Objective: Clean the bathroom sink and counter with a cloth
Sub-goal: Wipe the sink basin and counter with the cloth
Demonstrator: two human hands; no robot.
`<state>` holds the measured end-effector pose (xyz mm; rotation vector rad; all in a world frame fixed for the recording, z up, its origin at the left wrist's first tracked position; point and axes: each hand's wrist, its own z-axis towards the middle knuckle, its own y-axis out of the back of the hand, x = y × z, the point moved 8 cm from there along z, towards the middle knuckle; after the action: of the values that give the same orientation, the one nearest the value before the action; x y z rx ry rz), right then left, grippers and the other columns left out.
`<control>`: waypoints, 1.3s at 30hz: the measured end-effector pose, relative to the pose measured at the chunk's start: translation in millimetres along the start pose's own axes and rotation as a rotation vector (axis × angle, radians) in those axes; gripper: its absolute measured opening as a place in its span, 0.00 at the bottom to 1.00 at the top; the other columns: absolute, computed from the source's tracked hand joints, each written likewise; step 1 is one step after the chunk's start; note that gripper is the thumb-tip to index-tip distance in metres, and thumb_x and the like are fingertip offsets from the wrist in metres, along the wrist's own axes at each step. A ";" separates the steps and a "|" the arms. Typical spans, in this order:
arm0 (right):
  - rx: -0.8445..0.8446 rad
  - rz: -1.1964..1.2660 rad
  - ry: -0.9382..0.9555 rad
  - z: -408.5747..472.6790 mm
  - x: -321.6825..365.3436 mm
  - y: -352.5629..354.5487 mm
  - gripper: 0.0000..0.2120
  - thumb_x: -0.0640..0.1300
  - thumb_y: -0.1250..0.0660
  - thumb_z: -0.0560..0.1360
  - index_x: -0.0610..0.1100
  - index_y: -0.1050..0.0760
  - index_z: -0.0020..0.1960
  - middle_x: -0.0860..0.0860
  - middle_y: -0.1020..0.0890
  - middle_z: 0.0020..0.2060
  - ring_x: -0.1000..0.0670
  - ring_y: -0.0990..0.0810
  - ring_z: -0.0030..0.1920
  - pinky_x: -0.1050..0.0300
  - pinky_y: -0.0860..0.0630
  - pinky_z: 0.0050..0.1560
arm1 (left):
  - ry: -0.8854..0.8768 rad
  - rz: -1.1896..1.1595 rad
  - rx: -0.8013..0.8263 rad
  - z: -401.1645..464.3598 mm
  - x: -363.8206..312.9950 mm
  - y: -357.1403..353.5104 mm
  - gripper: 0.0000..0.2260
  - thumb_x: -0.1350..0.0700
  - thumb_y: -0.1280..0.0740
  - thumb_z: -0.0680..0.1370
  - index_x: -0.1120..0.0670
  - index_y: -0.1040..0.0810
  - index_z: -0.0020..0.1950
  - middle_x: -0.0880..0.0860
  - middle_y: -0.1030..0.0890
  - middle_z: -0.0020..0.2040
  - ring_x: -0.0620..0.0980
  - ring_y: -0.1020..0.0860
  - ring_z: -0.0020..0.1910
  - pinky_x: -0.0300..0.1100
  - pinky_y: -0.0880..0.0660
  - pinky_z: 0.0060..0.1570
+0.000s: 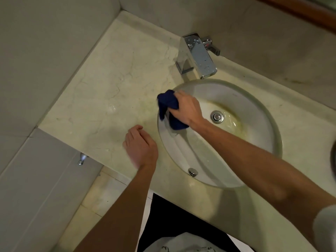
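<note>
Right hand (187, 108) clutches the blue cloth (168, 102) at the sink (261, 113) rim; left hand (141, 148) idle, loosely curled. Best pressed firmly along the stained bowl.

Right hand (189, 108) grips blue cloth (168, 102) at sink (261, 110) rim.

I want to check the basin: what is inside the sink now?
Inside the sink: a metal drain, yellowish stains, and the blue cloth gripped by the right hand. The surface under the cloth is hidden.
</note>
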<state>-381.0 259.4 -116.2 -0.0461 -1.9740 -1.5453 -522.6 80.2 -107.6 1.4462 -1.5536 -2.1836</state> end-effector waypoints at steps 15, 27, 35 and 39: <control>0.002 -0.629 0.240 -53.1 -170.3 110.1 0.31 0.38 0.23 0.67 0.40 0.29 0.67 0.38 0.24 0.58 0.36 0.23 0.49 0.44 0.25 0.47 | 0.043 0.039 -0.004 -0.9 -7.2 5.2 0.11 0.59 0.43 0.80 0.57 0.24 0.58 0.58 0.20 0.53 0.61 0.25 0.50 0.54 0.30 0.57; -0.059 -0.429 -0.250 -241.8 -205.6 89.2 0.25 0.40 0.25 0.71 0.39 0.27 0.66 0.42 0.24 0.53 0.39 0.24 0.45 0.48 0.27 0.42 | -0.009 -0.003 -0.008 -4.8 -7.5 6.2 0.12 0.58 0.44 0.80 0.59 0.25 0.58 0.60 0.21 0.52 0.62 0.25 0.49 0.56 0.30 0.57; -0.036 -0.106 -0.335 -284.7 -108.8 34.0 0.24 0.38 0.29 0.72 0.44 0.30 0.67 0.47 0.27 0.52 0.43 0.23 0.43 0.48 0.25 0.39 | 0.006 -0.010 0.003 -4.5 -10.4 8.5 0.14 0.57 0.46 0.80 0.59 0.24 0.58 0.58 0.20 0.52 0.61 0.25 0.49 0.54 0.31 0.59; 0.016 -0.087 -0.186 -263.2 -74.3 29.3 0.26 0.40 0.27 0.72 0.46 0.29 0.68 0.49 0.26 0.53 0.45 0.25 0.45 0.54 0.29 0.39 | 0.007 -0.017 0.012 -4.1 -9.8 7.2 0.14 0.57 0.46 0.79 0.59 0.24 0.58 0.57 0.20 0.53 0.60 0.24 0.50 0.53 0.31 0.59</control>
<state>-192.3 60.3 -95.5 -0.1018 -2.1584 -1.6310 -517.2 79.5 -96.0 1.4743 -1.5603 -2.1795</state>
